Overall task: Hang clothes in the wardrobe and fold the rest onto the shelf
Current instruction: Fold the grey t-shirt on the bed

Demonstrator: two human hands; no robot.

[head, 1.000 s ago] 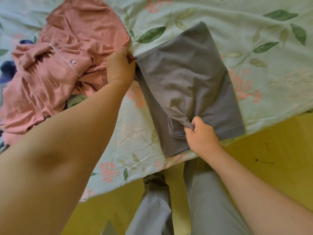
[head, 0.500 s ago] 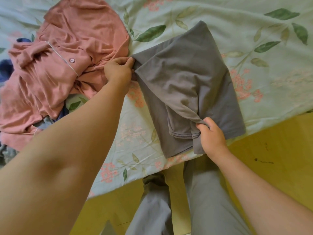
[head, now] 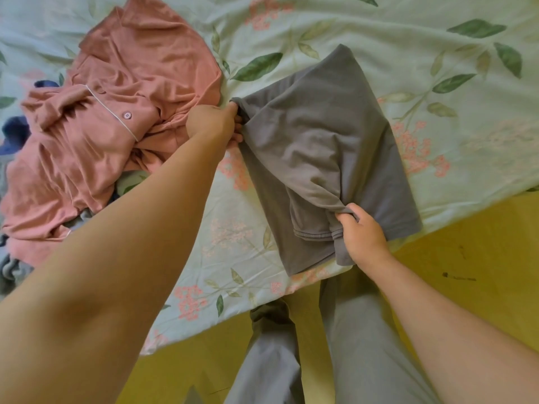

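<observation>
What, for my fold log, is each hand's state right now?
Left hand: closed, gripping the folded grey fabric garment at its left corner.
Right hand: closed, pinching that garment's near layer.

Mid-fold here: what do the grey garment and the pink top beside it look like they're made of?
Grey garment: soft matte knit, probably cotton jersey; it drapes in smooth rounded folds and shows a stitched hem. Pink top: thinner, limp fabric with a faint sheen, crumpling into many fine creases; knit or woven, I cannot tell.
</observation>
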